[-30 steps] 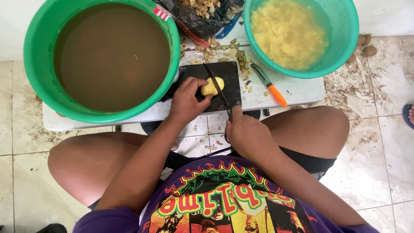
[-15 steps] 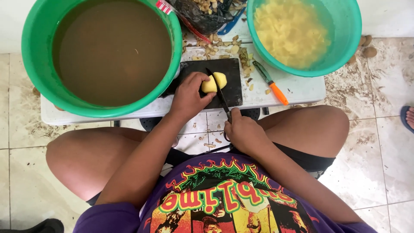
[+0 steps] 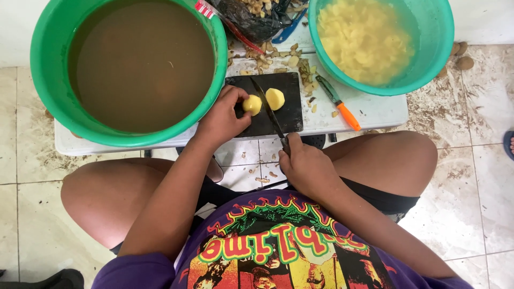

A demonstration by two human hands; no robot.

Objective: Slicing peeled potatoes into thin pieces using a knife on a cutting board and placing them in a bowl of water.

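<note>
My left hand (image 3: 222,120) pins one pale yellow peeled potato half (image 3: 252,104); my right hand (image 3: 306,167) grips the dark-bladed knife (image 3: 269,113). First cut done, slicing remains.

One head-worn camera looks straight down from above the seated person. It sits close over the low counter (image 3: 375,109), lap and tiled floor (image 3: 471,176).

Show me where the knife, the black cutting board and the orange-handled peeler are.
knife (image 3: 269,109), head view, on the middle of the blade between the two potato halves.
black cutting board (image 3: 292,107), head view, on its bare right part.
orange-handled peeler (image 3: 348,116), head view, on the orange handle.
</note>
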